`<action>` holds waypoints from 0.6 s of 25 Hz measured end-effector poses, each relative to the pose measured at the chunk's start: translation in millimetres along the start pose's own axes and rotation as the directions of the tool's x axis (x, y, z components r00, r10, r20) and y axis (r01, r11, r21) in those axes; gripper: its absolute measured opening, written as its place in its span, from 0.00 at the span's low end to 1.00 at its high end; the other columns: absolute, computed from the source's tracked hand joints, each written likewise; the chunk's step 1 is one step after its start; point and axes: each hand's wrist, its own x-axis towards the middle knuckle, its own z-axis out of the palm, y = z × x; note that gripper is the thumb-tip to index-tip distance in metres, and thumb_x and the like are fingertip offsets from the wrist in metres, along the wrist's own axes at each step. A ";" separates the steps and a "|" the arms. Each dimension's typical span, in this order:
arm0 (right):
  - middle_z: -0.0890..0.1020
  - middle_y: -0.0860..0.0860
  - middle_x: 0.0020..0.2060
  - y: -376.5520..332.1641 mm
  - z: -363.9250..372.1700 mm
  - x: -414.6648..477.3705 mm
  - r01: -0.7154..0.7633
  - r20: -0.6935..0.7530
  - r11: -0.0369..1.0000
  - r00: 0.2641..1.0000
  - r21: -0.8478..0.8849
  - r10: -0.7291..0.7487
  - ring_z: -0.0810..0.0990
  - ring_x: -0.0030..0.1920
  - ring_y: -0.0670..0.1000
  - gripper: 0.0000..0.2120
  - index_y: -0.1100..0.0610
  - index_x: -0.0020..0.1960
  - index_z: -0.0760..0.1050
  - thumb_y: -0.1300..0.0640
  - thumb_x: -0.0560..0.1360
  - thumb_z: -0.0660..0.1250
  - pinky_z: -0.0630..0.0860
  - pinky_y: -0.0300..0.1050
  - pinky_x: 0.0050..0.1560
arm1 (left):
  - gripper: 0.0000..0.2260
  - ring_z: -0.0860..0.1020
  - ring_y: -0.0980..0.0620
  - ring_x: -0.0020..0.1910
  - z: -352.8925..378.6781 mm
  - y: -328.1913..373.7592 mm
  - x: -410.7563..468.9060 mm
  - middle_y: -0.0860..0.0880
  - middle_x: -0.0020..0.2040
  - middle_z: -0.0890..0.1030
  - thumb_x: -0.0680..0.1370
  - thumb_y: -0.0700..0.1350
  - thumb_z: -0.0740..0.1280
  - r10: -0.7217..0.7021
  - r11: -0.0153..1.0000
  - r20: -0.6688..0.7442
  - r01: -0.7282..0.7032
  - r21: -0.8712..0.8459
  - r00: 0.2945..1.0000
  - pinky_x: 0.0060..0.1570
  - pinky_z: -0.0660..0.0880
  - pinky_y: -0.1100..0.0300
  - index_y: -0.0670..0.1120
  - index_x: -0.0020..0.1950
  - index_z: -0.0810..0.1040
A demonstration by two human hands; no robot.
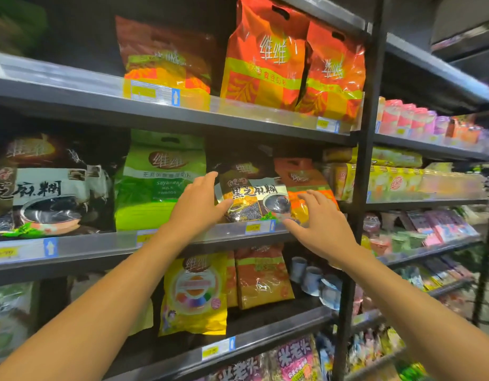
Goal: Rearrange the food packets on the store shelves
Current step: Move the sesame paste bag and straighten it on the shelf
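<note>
- While both arms reach in, the middle shelf point(100, 244) carries the black sesame packet point(253, 199) upright between the green bag point(158, 182) and orange bag point(306, 185).
- Left hand point(198, 204) flanks its left edge, fingers spread loose.
- Right hand point(319, 218) is near its lower right corner, fingers wide, gripping nothing yet.

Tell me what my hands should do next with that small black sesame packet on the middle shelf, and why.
Probably close both hands on it and set it straight. The left hand touches the left edge of the black sesame packet, the right hand spreads open at its lower right corner, and the packet sits tilted at the shelf lip, in front of other bags.
</note>
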 end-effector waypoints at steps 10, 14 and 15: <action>0.79 0.54 0.66 38.1 79.1 90.7 -0.193 0.203 0.976 0.964 0.099 0.171 0.79 0.63 0.58 0.37 0.55 0.73 0.68 0.31 0.74 0.67 0.79 0.56 0.58 | 0.37 0.76 0.38 0.67 65.9 -21.6 82.1 0.40 0.74 0.70 0.79 0.57 0.71 -0.142 0.989 0.184 0.145 -0.002 0.973 0.61 0.76 0.45 0.46 0.80 0.57; 0.83 0.51 0.54 50.6 101.8 118.2 -0.256 0.366 0.946 0.915 0.198 0.171 0.82 0.51 0.53 0.34 0.53 0.62 0.73 0.27 0.70 0.66 0.81 0.55 0.54 | 0.40 0.84 0.43 0.50 76.0 -26.1 85.2 0.41 0.75 0.67 0.79 0.56 0.71 -0.183 0.981 0.287 0.194 -0.011 0.940 0.49 0.84 0.48 0.49 0.83 0.51; 0.84 0.50 0.53 54.4 107.1 124.4 -0.269 0.396 0.930 0.905 0.249 0.156 0.83 0.50 0.52 0.34 0.52 0.61 0.75 0.27 0.68 0.67 0.81 0.55 0.54 | 0.39 0.85 0.44 0.47 77.5 -25.9 85.4 0.42 0.75 0.66 0.79 0.54 0.71 -0.189 0.975 0.299 0.216 -0.058 0.935 0.44 0.85 0.48 0.51 0.83 0.51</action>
